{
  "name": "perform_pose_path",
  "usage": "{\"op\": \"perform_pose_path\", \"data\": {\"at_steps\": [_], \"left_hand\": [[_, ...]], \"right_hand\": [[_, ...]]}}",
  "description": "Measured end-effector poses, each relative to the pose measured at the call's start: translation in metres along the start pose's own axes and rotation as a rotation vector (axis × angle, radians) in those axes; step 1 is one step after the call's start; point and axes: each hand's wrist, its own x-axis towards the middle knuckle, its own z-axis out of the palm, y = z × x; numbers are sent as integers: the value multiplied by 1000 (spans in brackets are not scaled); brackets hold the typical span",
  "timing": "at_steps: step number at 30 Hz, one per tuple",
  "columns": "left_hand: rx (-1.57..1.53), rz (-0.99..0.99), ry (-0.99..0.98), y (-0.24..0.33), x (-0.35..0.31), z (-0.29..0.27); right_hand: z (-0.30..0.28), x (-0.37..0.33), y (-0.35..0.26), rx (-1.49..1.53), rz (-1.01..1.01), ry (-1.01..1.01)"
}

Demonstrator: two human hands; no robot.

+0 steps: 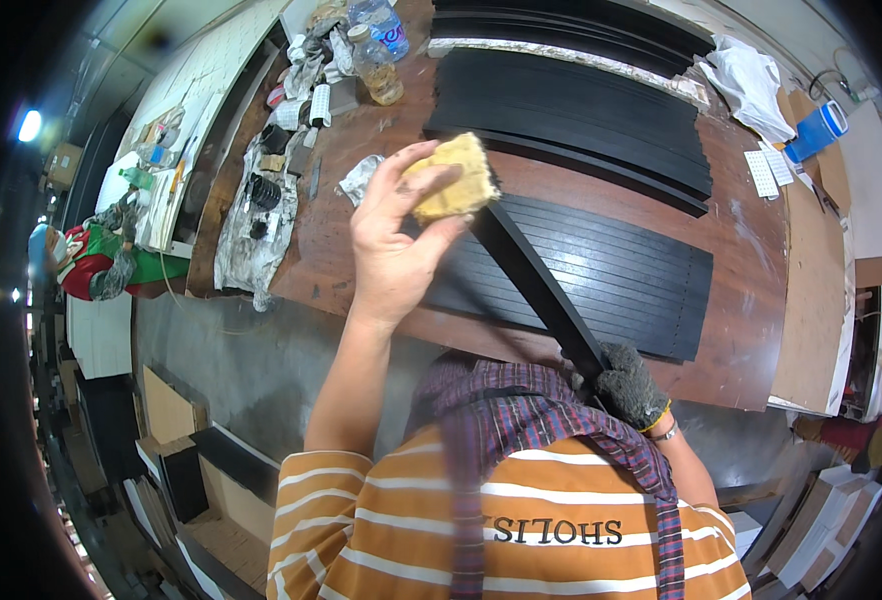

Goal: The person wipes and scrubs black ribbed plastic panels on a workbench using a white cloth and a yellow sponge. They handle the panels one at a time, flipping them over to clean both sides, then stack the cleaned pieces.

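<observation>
Centre frame, the left hand (391,245) pinches a yellow sponge (453,178) on the black strip (536,285) while the gloved right hand (629,385) grips its lower end — best kept steady, rubbing along the length.

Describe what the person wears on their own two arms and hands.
The left hand is bare, and so is its forearm up to a short sleeve striped orange and white. The right hand wears a dark knitted work glove with a yellow cuff edge, and a thin bracelet sits at that wrist.
</observation>
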Motion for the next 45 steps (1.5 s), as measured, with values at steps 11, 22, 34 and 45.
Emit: {"op": "perform_pose_path", "data": {"at_steps": [11,22,34,45], "left_hand": [[-224,-207,-48,-72,7,-76],[68,-123,-17,-153,-13,-141],[852,-239,101,-286,-60,-232],[320,-454,-186,-251,18,-70]], "right_hand": [[32,37,-61,854,452,82],[55,70,-84,437,398,2],[45,95,-97,617,523,-27],[45,60,-89,1452,706,118]]}}
